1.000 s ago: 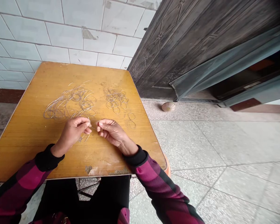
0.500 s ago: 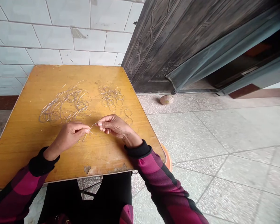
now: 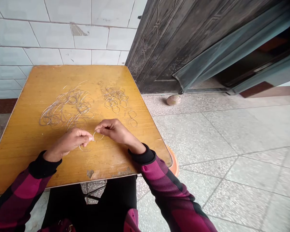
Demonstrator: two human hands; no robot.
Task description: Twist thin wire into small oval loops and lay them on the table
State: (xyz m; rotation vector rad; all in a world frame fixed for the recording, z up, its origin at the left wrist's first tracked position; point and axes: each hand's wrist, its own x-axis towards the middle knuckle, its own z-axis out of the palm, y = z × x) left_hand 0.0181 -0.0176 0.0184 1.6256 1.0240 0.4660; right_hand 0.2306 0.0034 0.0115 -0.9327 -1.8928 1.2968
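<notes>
Here I am, both forearms over the near edge of the yellow-brown surface (image 3: pixel 26 148), and it's all fingertips right now! My left hand (image 3: pixel 71 140) has thumb and forefinger pinching a thin wire (image 3: pixel 94 135), low over the near half of the surface. My right hand (image 3: pixel 114 130) is just beside it, a little higher in view, fingers pressed together on what looks like the same wire. Look at the narrow gap between my 2 hands: a short, pale curve of it shows there, bent, with a tight kink right at my left fingertips. Another bit of wire pokes out below my right fingers, and 1 more curved end shows under my left hand; how they join is hidden by my fingers. Just beyond my left hand, a loose tangle of wires (image 3: pixel 48 113) spreads out, strands crossing every which way. Over to the right, beyond my right hand, there's a heap of small wire loops (image 3: pixel 114 98), several overlapping, and nearer me, apart from that heap, a figure-8 piece (image 3: pixel 132 118) lies flat, its 2 rings end to end.
</notes>
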